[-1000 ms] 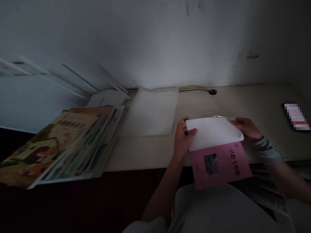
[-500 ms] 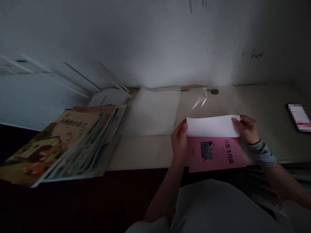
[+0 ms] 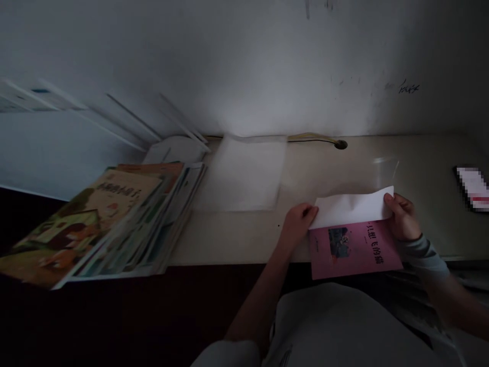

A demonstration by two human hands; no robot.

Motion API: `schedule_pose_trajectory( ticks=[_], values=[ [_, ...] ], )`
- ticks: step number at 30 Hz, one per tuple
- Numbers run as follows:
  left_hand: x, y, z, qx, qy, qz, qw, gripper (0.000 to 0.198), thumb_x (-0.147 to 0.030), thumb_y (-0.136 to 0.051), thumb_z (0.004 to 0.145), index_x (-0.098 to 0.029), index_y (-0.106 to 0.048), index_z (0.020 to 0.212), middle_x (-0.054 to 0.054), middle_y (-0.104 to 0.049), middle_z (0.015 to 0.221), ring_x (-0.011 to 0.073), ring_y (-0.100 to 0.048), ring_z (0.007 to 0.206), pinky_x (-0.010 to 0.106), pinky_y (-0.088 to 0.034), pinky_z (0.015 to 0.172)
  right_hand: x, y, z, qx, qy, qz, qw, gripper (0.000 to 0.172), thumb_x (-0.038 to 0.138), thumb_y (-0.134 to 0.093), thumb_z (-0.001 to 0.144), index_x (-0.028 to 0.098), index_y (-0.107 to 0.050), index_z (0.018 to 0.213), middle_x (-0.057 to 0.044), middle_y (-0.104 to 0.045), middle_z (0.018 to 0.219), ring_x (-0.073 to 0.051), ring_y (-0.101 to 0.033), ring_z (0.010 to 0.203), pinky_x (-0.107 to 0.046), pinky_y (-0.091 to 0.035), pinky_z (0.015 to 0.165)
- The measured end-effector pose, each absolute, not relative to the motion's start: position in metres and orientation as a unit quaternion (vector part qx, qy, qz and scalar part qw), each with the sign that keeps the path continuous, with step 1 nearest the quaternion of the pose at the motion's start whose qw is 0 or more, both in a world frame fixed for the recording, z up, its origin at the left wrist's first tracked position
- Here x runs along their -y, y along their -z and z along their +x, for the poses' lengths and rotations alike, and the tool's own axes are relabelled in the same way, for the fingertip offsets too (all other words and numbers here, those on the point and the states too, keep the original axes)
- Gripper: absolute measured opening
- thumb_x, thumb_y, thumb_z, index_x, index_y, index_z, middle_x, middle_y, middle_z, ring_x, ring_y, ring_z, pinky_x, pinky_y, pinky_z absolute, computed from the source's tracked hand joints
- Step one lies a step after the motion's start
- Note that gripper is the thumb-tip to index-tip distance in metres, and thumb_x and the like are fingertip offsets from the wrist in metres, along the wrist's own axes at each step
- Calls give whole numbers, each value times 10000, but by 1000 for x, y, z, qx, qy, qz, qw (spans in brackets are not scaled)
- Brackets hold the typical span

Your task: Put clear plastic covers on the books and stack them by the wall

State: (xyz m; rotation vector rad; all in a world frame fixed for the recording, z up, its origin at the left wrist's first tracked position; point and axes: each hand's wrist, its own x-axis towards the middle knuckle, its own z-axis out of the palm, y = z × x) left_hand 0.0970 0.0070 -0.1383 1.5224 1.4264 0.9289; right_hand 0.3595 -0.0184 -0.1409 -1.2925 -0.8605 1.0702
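A pink booklet [image 3: 355,250] lies at the desk's front edge, partly hanging over it. A white sheet [image 3: 353,208] covers its far part. My left hand [image 3: 299,224] pinches the sheet's left end with closed fingers. My right hand [image 3: 402,216] grips the sheet's right end, fingers curled around it. A faint clear plastic film [image 3: 385,168] shows just behind the sheet.
A fanned pile of picture books [image 3: 110,219] fills the desk's left side. A stack of clear sleeves [image 3: 244,173] lies at the back middle. A cable hole [image 3: 341,145] sits by the wall. A blurred dark object [image 3: 473,186] lies at the right edge.
The white sheet has been drawn down and flatter over the pink booklet. Both hands and the booklet have shifted a little to the right.
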Motion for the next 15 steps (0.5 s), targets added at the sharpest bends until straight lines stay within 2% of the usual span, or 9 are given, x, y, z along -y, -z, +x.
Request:
schedule_pose_trajectory(
  ticks=[3,5,7,8,10,12,15],
  values=[
    [-18,142,101,-572,-412,606,370,179,-286,-673,678,-211,-617,526,38,-576,685,201,-539,708,314,-404,712,18,139,360,351,-472,-545,598,289,465,-708,683,209,-584,633,11,-591,586,-124,-498,488,-272,-404,481],
    [-22,145,101,-575,-451,592,341,124,-248,-711,633,-209,-636,543,72,-599,803,254,-557,910,357,-403,836,17,138,360,347,-468,-546,602,303,454,-716,679,207,-561,598,13,-574,564,-120,-485,476,-270,-398,475],
    [-24,146,100,-562,-464,586,355,133,-251,-705,641,-206,-632,539,85,-616,823,271,-544,1008,361,-397,877,16,137,361,359,-457,-554,597,331,465,-706,685,206,-531,576,14,-546,546,-118,-462,468,-269,-382,465],
    [-26,146,100,-553,-456,587,375,152,-272,-686,664,-205,-627,541,79,-621,794,260,-559,974,350,-409,852,15,137,362,371,-449,-561,589,345,478,-694,692,205,-517,574,15,-531,541,-117,-448,465,-268,-369,458],
    [-28,145,97,-548,-419,591,418,192,-323,-629,713,-198,-622,567,48,-616,707,211,-578,784,313,-429,736,14,136,364,400,-427,-584,562,380,507,-672,701,201,-491,566,24,-480,524,-106,-397,453,-257,-321,436],
    [-29,143,96,-568,-381,588,433,216,-348,-586,731,-187,-608,589,11,-579,624,160,-519,619,278,-400,629,13,136,366,439,-386,-616,528,432,538,-658,695,194,-452,535,40,-399,496,-87,-327,444,-246,-253,421],
    [-26,143,96,-607,-369,574,407,218,-353,-569,724,-174,-577,599,-13,-544,602,134,-473,589,258,-361,589,10,136,369,511,-299,-653,473,487,561,-623,697,193,-384,487,52,-286,484,-72,-255,459,-245,-186,426]
  ],
)
